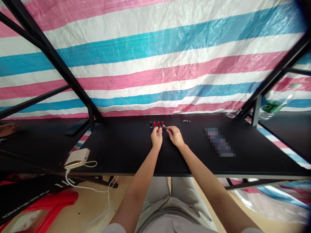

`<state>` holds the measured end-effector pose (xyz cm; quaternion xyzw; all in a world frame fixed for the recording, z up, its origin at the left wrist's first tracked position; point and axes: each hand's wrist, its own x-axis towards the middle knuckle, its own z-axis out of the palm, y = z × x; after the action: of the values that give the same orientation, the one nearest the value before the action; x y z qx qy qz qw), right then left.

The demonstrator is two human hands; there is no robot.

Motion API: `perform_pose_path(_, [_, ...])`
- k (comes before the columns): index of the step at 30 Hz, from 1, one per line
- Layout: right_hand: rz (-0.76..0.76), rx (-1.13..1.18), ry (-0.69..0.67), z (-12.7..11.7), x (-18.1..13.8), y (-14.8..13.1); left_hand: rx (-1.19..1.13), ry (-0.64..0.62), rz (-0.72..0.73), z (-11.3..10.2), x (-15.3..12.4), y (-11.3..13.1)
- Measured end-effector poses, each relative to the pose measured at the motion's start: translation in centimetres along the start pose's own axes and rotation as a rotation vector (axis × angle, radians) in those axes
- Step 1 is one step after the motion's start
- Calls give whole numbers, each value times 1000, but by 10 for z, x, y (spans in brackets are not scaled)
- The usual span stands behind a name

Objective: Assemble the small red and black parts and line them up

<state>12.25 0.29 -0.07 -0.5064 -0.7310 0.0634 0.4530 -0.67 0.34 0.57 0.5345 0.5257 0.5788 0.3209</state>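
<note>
On the black table stands a short row of small upright pieces, one black and three red. My left hand reaches up to the row with its fingers curled at the red pieces; what it holds, if anything, is too small to make out. My right hand is beside it, pinched on a small clear, slim piece that points toward the row. A little cluster of tiny dark parts lies farther right, apart from both hands.
A beige power bank with a white cable lies at the table's left front corner. A blurred flat object lies to the right. A clear cup and a plastic bottle stand at the far right. Black frame posts and a striped tarp stand behind the table.
</note>
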Motion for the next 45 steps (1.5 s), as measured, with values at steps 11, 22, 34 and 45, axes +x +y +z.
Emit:
perform_pose_path(11, [-27,-3,-48,6,0,8,116,-212,165,0,-1,-6])
perform_pose_path(22, [-2,-51,-82,8,-1,10,235,-242,271,1,0,-10])
perform_pose_path(34, [560,-103,-38,0,43,36,237,-275,193,2,-1,-9])
perform_pose_path(45, [624,-264,-244,6,84,67,256,-340,79,1,3,-17])
